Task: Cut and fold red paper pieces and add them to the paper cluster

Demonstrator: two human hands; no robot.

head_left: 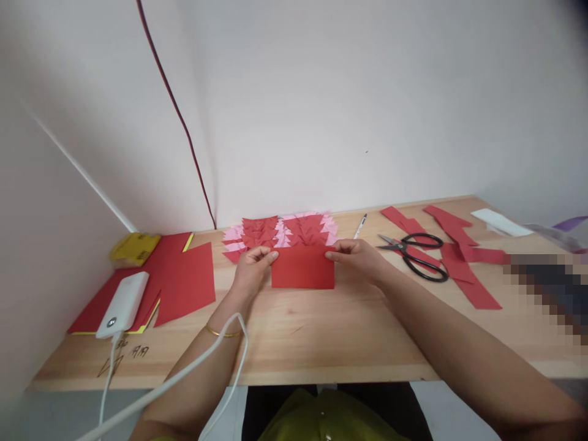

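Holding the red paper rectangle: the left hand clamps its upper left corner, the right hand its upper right — each grip closed, thumb on the near face. The rectangle is located over the bench, just in front of the red and pink cut pieces. Black-handled scissors lie to the right — blades pointing left — among red paper strips.

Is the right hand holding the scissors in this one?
No: the scissors lie on the table among red scraps, while the right hand grips the red sheet.
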